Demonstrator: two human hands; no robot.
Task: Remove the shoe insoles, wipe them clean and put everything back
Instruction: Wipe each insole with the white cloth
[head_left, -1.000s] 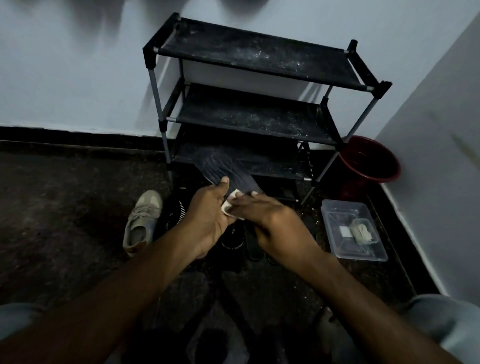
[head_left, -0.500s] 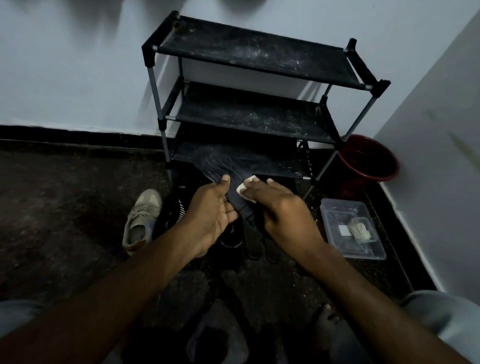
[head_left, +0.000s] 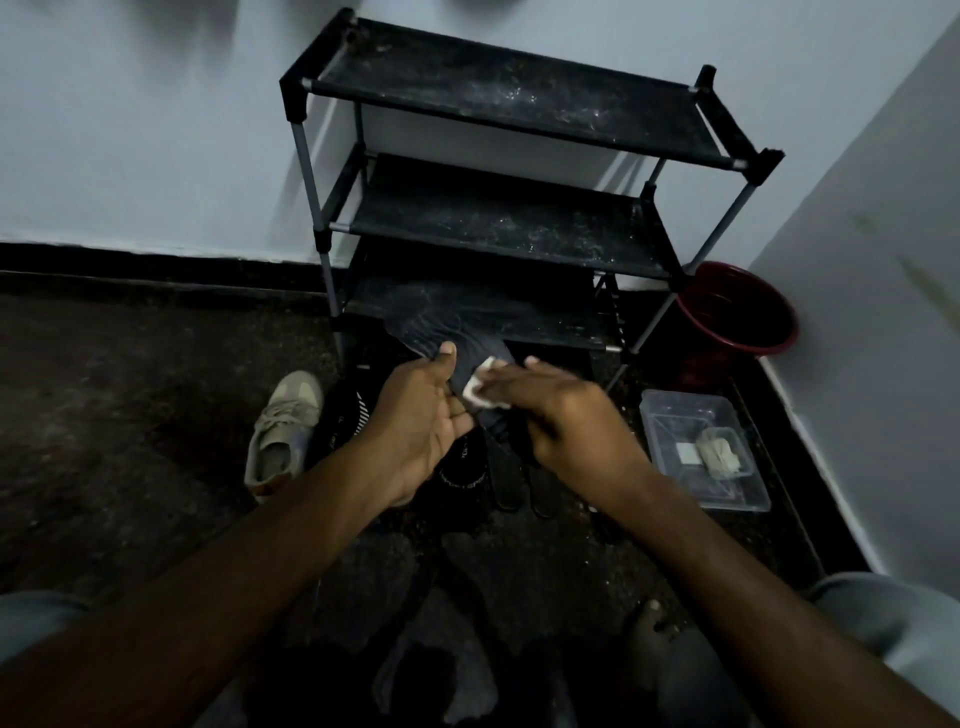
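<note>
In the middle of the frame, just below the lowest shelf of the shoe rack (head_left: 498, 223), the left hand (head_left: 421, 415) is gripping a dark insole (head_left: 457, 325). Its thumb is lying on top near the edge and its fingers are curling underneath, so the insole is standing clear of the floor, its broad end tilting away toward the rack. The right hand (head_left: 561, 415) is pinching a small white wipe (head_left: 480, 387) and pressing it against the insole's narrower part, right beside the left thumb.

To do this well, I'd say the left hand is needing a firm hold, because the insole looks thin and bendy and is likely to be flexing under the rubbing. Long strokes out to the broad end, where pale streaks are showing, seem the way to go, then a turn to a fresh face of the wipe.

Lower centre, black shoes (head_left: 467, 462) are waiting on the floor, with a beige shoe (head_left: 283, 426) to their left. At the right of the frame a clear box (head_left: 675, 431) is sitting near a red bucket (head_left: 727, 312). Wiping looks underway, and the refitting is not yet done.
</note>
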